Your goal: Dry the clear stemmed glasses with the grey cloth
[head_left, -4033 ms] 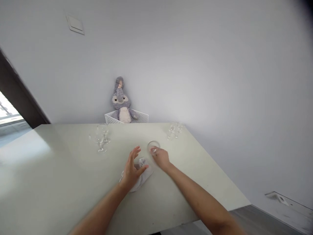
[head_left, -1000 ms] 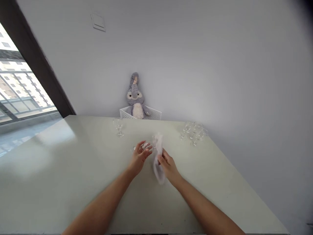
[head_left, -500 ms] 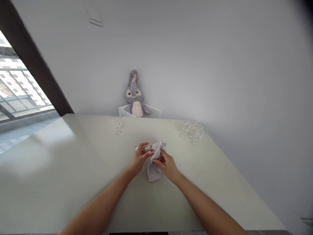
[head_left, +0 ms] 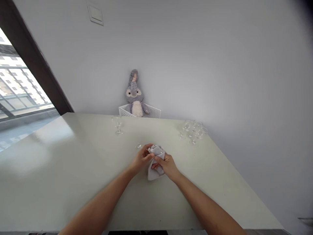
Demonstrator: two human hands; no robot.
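Held in the left hand (head_left: 143, 155), with fingers curled narrow: a stemmed glass (head_left: 139, 146), tipped on its side over the middle of the table (head_left: 73, 182), foot to the left, bowl to the right. Cannot tell whether touching the tabletop.

Pinched in the right hand (head_left: 167, 164), with thumb and fingers close together: a pale grey cloth (head_left: 154, 173), bunched at the bowl, with a loose end hanging toward the near side. Cannot tell how much inside the bowl, how much around it. Both hands just beside each other, near touching.

Well apart, to the left near the far edge: a single goblet (head_left: 117, 123), upright. Toward the right edge: a cluster of upright goblets (head_left: 187, 126), apparently three, outlines overlapping.

Beyond the far edge: a white perforated basket (head_left: 154, 113); seated in it, a grey plush toy (head_left: 137, 109). High on the wall (head_left: 220, 81), to the left: a switch plate (head_left: 96, 14). At the left margin: a dark slanting frame (head_left: 36, 58).
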